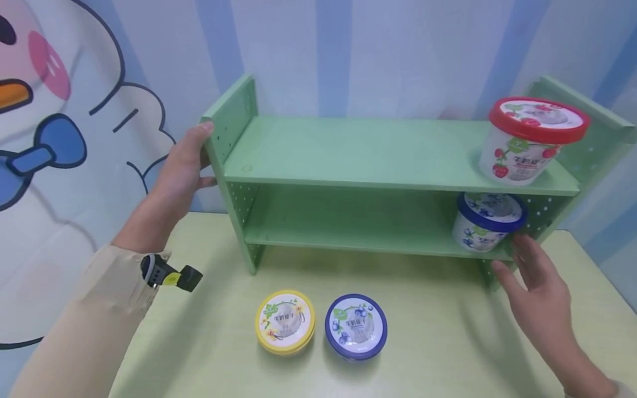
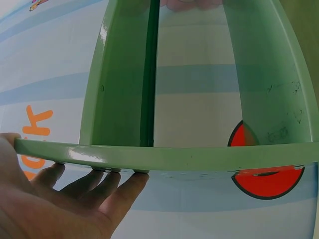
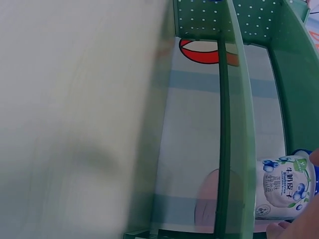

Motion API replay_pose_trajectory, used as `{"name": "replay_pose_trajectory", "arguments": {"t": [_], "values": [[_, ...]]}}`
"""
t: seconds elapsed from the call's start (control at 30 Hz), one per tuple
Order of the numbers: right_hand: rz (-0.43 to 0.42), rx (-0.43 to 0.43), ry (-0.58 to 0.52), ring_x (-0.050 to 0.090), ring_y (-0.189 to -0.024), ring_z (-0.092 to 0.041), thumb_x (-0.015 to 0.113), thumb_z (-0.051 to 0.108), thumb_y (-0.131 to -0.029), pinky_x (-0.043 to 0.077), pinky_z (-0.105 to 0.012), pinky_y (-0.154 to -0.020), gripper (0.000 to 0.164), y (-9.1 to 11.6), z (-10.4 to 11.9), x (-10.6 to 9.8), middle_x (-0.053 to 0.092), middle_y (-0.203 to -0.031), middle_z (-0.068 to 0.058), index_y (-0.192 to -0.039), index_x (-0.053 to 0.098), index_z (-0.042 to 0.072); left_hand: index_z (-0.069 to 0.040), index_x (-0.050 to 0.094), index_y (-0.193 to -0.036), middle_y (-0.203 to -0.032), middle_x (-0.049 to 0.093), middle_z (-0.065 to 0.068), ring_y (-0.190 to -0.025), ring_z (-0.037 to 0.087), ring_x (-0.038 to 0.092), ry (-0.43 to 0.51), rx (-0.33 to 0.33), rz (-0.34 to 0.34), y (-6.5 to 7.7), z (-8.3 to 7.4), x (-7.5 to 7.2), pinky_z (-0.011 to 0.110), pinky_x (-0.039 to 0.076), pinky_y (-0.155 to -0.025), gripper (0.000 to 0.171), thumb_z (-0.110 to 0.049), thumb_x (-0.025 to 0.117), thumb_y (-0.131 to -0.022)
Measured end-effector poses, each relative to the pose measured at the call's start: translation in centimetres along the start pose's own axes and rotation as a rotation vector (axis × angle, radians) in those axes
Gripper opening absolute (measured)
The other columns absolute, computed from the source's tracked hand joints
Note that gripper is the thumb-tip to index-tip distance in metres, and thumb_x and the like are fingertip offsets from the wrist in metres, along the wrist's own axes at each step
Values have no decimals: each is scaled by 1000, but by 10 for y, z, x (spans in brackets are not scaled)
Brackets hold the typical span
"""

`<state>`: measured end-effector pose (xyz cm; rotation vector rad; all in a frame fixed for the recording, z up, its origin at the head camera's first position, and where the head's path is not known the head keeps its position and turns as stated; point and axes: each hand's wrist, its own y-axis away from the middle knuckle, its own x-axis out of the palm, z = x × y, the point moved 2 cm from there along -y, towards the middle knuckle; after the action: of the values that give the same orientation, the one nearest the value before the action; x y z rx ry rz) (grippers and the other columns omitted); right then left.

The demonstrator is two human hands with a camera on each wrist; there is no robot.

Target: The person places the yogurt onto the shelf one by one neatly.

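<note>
Near the back edge of the counter point(image 1: 423, 337) stands a two-tier green shelf point(image 1: 338, 183), with a person's hands at its two ends. Left hand point(image 1: 176, 177): clamped on the left side panel point(image 1: 229, 132), thumb at the top front corner, fingertips against the outer face, as the left wrist view shows. Right hand point(image 1: 542, 293): thumb and fingers apart, just beside the blueberry tub point(image 1: 480, 237), which stands upright on the lower tier point(image 1: 348, 221) toward the counter's right back corner; whether the fingertips touch it cannot be told. Above and slightly to the right, a red-lidded tub point(image 1: 522, 157) stands on the upper tier point(image 1: 348, 149), near the right side panel point(image 1: 604, 132). Well forward of the counter's back edge, a yellow-lidded tub point(image 1: 285, 323) and a second blue-lidded tub point(image 1: 355, 327) stand side by side, slightly apart, yellow to the left. Background: striped wall point(image 1: 398, 55), cartoon figure point(image 1: 94, 55) at left.
</note>
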<state>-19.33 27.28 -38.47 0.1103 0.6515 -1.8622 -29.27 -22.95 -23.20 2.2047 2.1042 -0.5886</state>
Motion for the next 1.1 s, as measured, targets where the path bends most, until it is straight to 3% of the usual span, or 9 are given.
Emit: {"name": "replay_pose_trajectory", "arguments": {"t": [0.27, 0.47, 0.73, 0.83, 0.93, 1.1], "values": [[12, 13, 10, 37, -137, -14, 65, 12, -96, 32, -12, -102, 65, 6, -4, 1, 36, -153, -11, -152, 33, 9, -21, 46, -143, -139, 50, 7, -131, 23, 45, -12, -13, 0, 2, -1, -1, 63, 35, -102, 67, -68, 31, -97], [-5, -27, -12, 41, -134, -11, 67, 3, -94, 34, -14, -102, 64, 12, -5, 1, 42, -150, -8, -150, 38, 9, -20, 46, -142, -138, 51, 8, -131, 23, 45, -5, -16, -4, 1, 0, -1, 63, 35, -102, 67, -67, 32, -97], [-23, -14, -110, 44, -132, -11, 69, -6, -89, 34, -16, -103, 65, 17, -6, 4, 46, -147, -7, -147, 43, 8, -20, 47, -142, -137, 51, 7, -131, 23, 45, -6, -8, -2, 0, 0, 0, 64, 35, -101, 66, -67, 32, -97], [-36, -40, -163, 46, -131, -11, 69, -12, -85, 35, -17, -104, 65, 19, -8, 5, 49, -144, -7, -144, 45, 3, -20, 47, -142, -137, 51, 8, -131, 23, 45, -4, -8, 3, 0, 0, 1, 65, 34, -101, 66, -66, 32, -98], [-47, -81, -293, 48, -129, -13, 66, -22, -81, 35, -20, -104, 65, 20, -7, 6, 53, -140, -10, -140, 47, -4, -19, 47, -141, -136, 52, 7, -131, 23, 46, -8, -5, 3, 0, 0, 2, 64, 35, -101, 66, -66, 32, -98], [15, -161, -493, 51, -127, -19, 56, -34, -75, 35, -26, -106, 65, 25, -5, 10, 56, -136, -15, -136, 46, -14, -20, 46, -142, -137, 51, 8, -131, 23, 46, 0, -6, 4, 0, 0, 2, 65, 34, -101, 66, -66, 32, -98]]}}
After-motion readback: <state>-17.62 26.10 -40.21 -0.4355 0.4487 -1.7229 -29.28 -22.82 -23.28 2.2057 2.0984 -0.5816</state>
